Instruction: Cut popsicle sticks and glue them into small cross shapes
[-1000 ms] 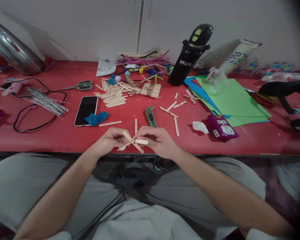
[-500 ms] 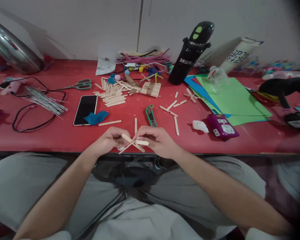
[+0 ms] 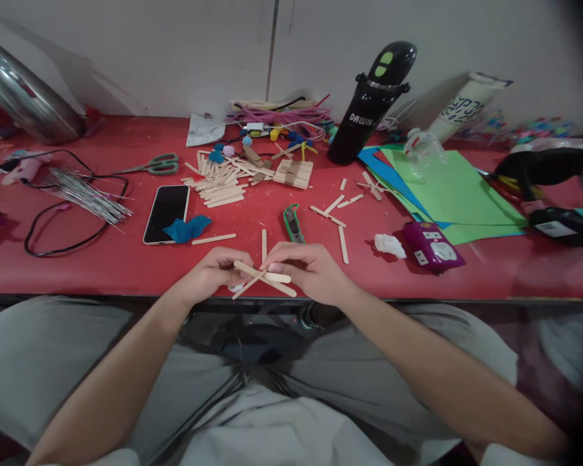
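Observation:
Several wooden craft sticks point(image 3: 276, 278), crossed over one another, are held between my two hands above the table's front edge. My left hand point(image 3: 218, 273) pinches them from the left, its thumb and fingers closed. From the right, my right hand point(image 3: 311, 268) grips them near the crossing point with bent fingers. How the sticks are joined at the crossing is too small to make out. Just beyond my hands a single craft stick point(image 3: 263, 242) lies on the table, with a green utility knife point(image 3: 294, 224) to its right. Something white shows partly behind my left hand.
On the red table point(image 3: 126, 272) lie a phone point(image 3: 166, 210), a blue crumpled piece point(image 3: 187, 229), a pile of craft sticks point(image 3: 223, 184), scissors point(image 3: 160, 165) and a bundle of wires point(image 3: 85, 197). A black bottle point(image 3: 366, 113), coloured sheets point(image 3: 471, 188) and a purple packet point(image 3: 432, 247) are on the right.
The crossed sticks have turned slightly in my hands, and one now reaches farther to the lower right. At the far right, the black headphone-like object has shifted.

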{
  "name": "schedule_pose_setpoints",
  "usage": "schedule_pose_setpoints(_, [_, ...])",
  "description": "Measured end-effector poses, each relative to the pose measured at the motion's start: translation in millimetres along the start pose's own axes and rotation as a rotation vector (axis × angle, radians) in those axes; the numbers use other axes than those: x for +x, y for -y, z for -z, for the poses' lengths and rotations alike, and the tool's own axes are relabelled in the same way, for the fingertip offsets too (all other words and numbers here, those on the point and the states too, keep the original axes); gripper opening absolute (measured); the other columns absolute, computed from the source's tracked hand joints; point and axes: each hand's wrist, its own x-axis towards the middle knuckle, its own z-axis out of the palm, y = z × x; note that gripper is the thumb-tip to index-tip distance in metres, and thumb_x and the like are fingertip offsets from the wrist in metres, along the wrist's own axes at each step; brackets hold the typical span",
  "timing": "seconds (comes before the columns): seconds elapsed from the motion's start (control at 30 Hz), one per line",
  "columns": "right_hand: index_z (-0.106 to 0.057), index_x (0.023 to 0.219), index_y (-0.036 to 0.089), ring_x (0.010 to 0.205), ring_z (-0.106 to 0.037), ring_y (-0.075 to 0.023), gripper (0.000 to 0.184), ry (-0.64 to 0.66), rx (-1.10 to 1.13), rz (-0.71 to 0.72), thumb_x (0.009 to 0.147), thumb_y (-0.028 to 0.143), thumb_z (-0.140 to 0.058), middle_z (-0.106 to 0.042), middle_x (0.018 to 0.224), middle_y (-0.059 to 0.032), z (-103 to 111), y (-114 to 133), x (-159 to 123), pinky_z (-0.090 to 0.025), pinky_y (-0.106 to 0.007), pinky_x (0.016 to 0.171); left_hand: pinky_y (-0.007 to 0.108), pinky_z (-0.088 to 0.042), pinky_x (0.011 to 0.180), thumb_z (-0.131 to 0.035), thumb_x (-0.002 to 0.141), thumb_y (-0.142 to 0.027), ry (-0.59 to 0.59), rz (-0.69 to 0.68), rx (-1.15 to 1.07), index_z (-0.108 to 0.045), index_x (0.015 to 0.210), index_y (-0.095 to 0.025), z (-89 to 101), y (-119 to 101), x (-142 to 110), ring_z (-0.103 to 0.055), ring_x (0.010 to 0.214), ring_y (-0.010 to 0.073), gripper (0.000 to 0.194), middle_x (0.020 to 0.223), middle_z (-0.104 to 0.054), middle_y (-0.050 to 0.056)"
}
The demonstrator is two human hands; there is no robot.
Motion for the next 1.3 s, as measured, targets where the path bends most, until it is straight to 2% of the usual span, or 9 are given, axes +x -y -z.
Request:
schedule_pose_setpoints(0.13, [-0.075,0.088,0.017,0.077,-0.066,-0.0146,0.025,0.015,-0.008,-0.030,0.090,0.041,-0.067,-0.073,0.086,-0.0064,1,0,0,-0.051,-0.027,0.070,0.022,-0.030,0.047,-0.073,0.067,-0.026,-0.009,-0.016,-0.001,-0.065,0.063,-0.014,1.4,2,0,-0.041,0.048,0.0081,0.016,0.050,-0.050,-0.003])
schedule_pose_setpoints(0.27, [-0.076,0.091,0.017,0.078,-0.067,-0.0143,0.018,0.018,0.001,-0.032,0.090,0.033,-0.067,-0.074,0.087,-0.0060,-1,-2,-1,-0.051,-0.025,0.071,0.022,-0.031,0.047,-0.076,0.069,-0.027,0.002,-0.045,-0.105,-0.069,0.068,-0.013,3.1,6,-1,-0.042,0.048,0.0077,0.016,0.052,-0.052,-0.003])
schedule_pose_setpoints(0.4, [-0.077,0.093,0.017,0.081,-0.069,-0.0143,0.012,-0.033,-0.083,0.051,0.090,0.023,-0.066,-0.076,0.088,-0.0060,-4,-3,-3,-0.052,-0.024,0.073,0.022,-0.034,0.048,-0.078,0.069,-0.024,-0.025,-0.064,-0.193,-0.073,0.070,-0.013,2.7,8,0,-0.045,0.048,0.0079,0.012,0.053,-0.055,-0.001])
schedule_pose_setpoints(0.53, [-0.077,0.093,0.019,0.078,-0.070,-0.0141,0.014,-0.022,-0.205,0.120,0.091,0.019,-0.063,-0.076,0.086,-0.0051,-3,-1,-4,-0.052,-0.024,0.073,0.021,-0.036,0.050,-0.080,0.069,-0.024,0.018,-0.080,-0.224,-0.074,0.069,-0.014,1.4,7,1,-0.046,0.049,0.0073,0.011,0.053,-0.055,-0.001])
schedule_pose_setpoints(0.7, [-0.076,0.094,0.020,0.081,-0.071,-0.0151,0.018,-0.014,-0.296,0.177,0.092,0.017,-0.058,-0.077,0.089,-0.0058,-1,-2,-3,-0.053,-0.025,0.074,0.020,-0.037,0.050,-0.079,0.072,-0.025,0.009,-0.100,-0.208,-0.073,0.071,-0.014,0.4,10,2,-0.046,0.050,0.0068,0.012,0.056,-0.055,-0.001])
schedule_pose_setpoints(0.83, [-0.075,0.093,0.021,0.081,-0.071,-0.0149,0.018,-0.004,-0.299,0.168,0.090,0.013,-0.059,-0.076,0.088,-0.0049,-1,-4,-3,-0.053,-0.025,0.075,0.021,-0.037,0.049,-0.078,0.074,-0.026,0.008,-0.096,-0.137,-0.071,0.071,-0.014,-0.1,12,2,-0.044,0.051,0.0074,0.014,0.056,-0.052,-0.002])
schedule_pose_setpoints(1.07, [-0.074,0.092,0.020,0.080,-0.070,-0.0148,0.016,0.079,-0.273,0.091,0.092,0.018,-0.058,-0.076,0.088,-0.0048,4,-2,-2,-0.051,-0.025,0.073,0.021,-0.033,0.049,-0.072,0.078,-0.033,0.036,-0.092,0.022,-0.063,0.065,-0.013,-1.3,3,1,-0.042,0.050,0.0076,0.025,0.054,-0.050,-0.003])
schedule_pose_setpoints(1.23, [-0.074,0.086,0.018,0.073,-0.068,-0.0129,0.013,0.253,-0.249,-0.023,0.089,0.016,-0.062,-0.075,0.081,-0.0028,14,3,1,-0.050,-0.023,0.069,0.020,-0.030,0.049,-0.069,0.077,-0.027,0.028,-0.027,0.104,-0.063,0.064,-0.013,-5.2,-3,0,-0.038,0.050,0.0068,0.020,0.052,-0.047,-0.005])
schedule_pose_setpoints(1.3, [-0.075,0.087,0.019,0.073,-0.067,-0.0128,0.013,0.272,-0.247,-0.021,0.088,0.015,-0.062,-0.075,0.081,-0.0028,16,4,2,-0.049,-0.023,0.069,0.020,-0.030,0.049,-0.070,0.073,-0.025,0.020,-0.007,0.098,-0.063,0.065,-0.013,-6.3,-3,1,-0.039,0.050,0.0070,0.016,0.051,-0.048,-0.005])
